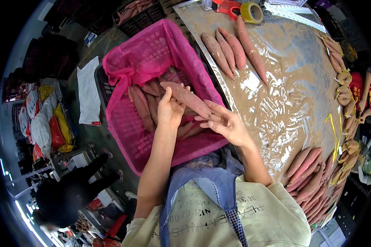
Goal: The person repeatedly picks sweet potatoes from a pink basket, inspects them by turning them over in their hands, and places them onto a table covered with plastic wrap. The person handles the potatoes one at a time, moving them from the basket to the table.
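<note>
Over a plastic crate lined with pink mesh [123,151], I hold a long reddish sweet potato [187,98] lengthwise between my two hands. My left hand [170,111] grips its upper half, thumb on the near side and fingertips showing beyond. At the lower tip, the fingers of my right hand [227,123] lie around the end, with the thumb a little below it. More sweet potatoes [141,108] lie inside the crate, partly hidden by my hands and the mesh folds.
Right of the crate stands a table covered in glossy plastic film [284,102]. Several sweet potatoes [232,49] lie at its far left, below a tape roll [252,13] and red dispenser [227,7]. A larger pile [310,182] and netted bundles [344,92] line the right. A person [68,191] stands left.
</note>
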The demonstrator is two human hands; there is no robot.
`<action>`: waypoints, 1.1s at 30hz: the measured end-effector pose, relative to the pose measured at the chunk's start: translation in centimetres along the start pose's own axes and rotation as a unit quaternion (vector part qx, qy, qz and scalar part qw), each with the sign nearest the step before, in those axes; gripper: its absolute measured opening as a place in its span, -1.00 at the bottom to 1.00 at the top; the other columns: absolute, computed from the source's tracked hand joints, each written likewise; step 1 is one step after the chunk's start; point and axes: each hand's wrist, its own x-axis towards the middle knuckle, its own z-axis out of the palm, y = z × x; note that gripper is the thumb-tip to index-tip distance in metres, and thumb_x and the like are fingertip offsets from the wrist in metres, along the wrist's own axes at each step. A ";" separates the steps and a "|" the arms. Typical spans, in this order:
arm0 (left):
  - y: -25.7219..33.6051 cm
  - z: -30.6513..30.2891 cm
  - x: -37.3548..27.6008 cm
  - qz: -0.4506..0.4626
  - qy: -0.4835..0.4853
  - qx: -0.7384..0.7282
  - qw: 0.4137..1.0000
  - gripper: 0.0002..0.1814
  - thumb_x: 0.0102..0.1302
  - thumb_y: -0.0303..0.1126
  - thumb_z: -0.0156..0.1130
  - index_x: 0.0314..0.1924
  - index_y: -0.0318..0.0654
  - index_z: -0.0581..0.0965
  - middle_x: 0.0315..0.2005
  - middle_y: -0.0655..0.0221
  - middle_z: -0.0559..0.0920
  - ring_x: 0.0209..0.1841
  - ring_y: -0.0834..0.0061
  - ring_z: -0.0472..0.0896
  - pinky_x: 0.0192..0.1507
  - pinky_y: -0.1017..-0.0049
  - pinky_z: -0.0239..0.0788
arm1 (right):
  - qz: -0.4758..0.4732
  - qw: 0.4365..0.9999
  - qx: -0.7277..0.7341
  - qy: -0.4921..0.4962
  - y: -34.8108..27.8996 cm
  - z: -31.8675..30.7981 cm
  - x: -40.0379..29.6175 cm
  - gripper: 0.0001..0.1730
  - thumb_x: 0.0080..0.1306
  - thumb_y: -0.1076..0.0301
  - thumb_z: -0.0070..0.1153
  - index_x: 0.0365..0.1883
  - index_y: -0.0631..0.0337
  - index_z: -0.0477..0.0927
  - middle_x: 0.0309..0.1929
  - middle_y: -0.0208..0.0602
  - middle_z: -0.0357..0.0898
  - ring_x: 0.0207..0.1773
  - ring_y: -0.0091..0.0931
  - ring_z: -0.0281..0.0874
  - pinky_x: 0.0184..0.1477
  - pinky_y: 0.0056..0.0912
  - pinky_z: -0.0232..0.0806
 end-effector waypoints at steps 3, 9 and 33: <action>-0.8 1.7 -0.8 0.042 -0.037 0.123 0.991 -0.50 0.40 -0.20 -0.01 0.21 -0.35 0.21 0.11 0.13 0.39 0.16 0.15 0.41 0.22 0.16 0.27 | 0.065 0.987 -0.140 0.037 -0.2 -0.3 0.2 -0.36 0.38 0.30 -0.03 0.31 0.45 0.10 -0.14 -0.13 0.51 -0.14 -0.48 0.54 -0.12 -0.49 0.40; -2.5 5.4 -2.4 0.091 -0.142 0.194 0.966 -0.41 0.40 -0.16 0.01 0.30 -0.24 0.10 0.12 0.11 0.36 0.11 0.18 0.44 0.18 0.22 0.28 | -0.041 0.950 -0.229 0.210 -0.6 -4.2 1.7 -0.37 0.33 0.18 0.05 0.24 0.42 0.24 -0.40 -0.35 0.47 -0.39 -0.61 0.38 -0.28 -0.55 0.31; 4.6 -8.2 -1.5 0.126 0.134 0.076 0.980 -0.81 0.31 -0.44 0.10 -0.07 -0.17 0.46 -0.31 0.46 0.52 -0.30 0.56 0.46 -0.22 0.56 0.33 | -0.210 0.855 -0.395 0.263 -4.6 -10.5 11.7 -0.66 0.15 0.45 0.17 -0.09 0.34 0.51 -0.22 -0.19 0.58 -0.27 -0.48 0.53 -0.22 -0.47 0.37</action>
